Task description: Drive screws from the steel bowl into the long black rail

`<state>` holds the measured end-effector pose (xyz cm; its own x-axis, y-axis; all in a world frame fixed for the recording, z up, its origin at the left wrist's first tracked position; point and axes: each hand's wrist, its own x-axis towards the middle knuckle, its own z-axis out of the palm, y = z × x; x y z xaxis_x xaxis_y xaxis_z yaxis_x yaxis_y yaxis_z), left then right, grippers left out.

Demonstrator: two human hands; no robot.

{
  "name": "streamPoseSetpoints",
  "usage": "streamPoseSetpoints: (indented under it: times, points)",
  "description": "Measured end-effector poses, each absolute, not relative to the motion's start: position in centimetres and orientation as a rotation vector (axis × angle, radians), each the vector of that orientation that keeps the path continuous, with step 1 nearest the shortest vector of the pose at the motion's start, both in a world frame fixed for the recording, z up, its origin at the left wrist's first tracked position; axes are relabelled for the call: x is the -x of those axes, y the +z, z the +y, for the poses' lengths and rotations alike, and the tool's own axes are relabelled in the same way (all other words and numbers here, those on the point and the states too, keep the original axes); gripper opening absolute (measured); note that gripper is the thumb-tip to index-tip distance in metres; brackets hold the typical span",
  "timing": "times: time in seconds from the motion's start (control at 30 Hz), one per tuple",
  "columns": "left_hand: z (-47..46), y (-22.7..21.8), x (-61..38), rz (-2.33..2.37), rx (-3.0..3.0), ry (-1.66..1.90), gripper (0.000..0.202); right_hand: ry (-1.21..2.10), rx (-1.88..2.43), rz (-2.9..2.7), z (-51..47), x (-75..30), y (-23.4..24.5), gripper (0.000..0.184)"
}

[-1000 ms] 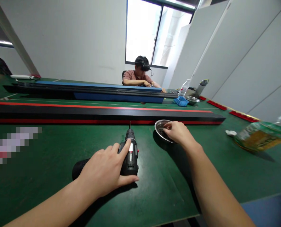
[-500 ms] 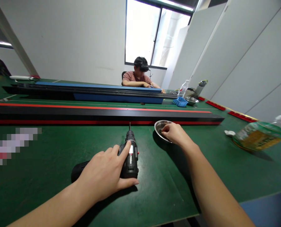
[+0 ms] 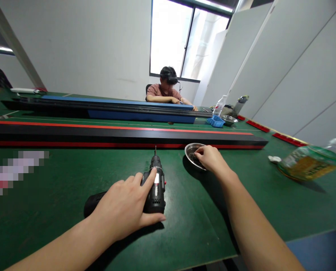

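Note:
A black cordless drill [image 3: 156, 195] lies on its side on the green table, its bit pointing away from me at a long black bar with red edges [image 3: 122, 134]. Wrapped over the drill's body is my left hand [image 3: 125, 203], index finger stretched along it and thumb behind it. To the right stands a round metal bowl [image 3: 187, 153] with small dark pieces in it, perhaps screws. My right hand [image 3: 211, 157] reaches over its rim with fingertips pinched together inside. Whatever lies between those fingertips is too small to make out.
Farther back lie long black and blue bars [image 3: 139, 116], and a co-worker [image 3: 165, 88] sits behind them. A blue plastic box [image 3: 216, 121], a second metal bowl [image 3: 229, 120] and a clear bottle [image 3: 220, 105] stand at the back right. A large labelled plastic jar [image 3: 310, 162] lies at the right.
My right hand has shifted very slightly to the right within the bowl, its fingers still pinched. The left hand and the drill stay in place.

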<state>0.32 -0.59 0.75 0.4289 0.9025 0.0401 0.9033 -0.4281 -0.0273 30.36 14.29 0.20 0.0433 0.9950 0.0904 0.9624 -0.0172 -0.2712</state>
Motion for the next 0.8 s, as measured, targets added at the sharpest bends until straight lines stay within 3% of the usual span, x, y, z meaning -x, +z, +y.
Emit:
streamPoseSetpoints:
  times: [0.8]
  points:
    - [-0.55, 0.98, -0.48, -1.644, 2.608, -0.027, 0.100, 0.181, 2.113, -1.983, 14.05, -29.92, 0.61, 0.025]
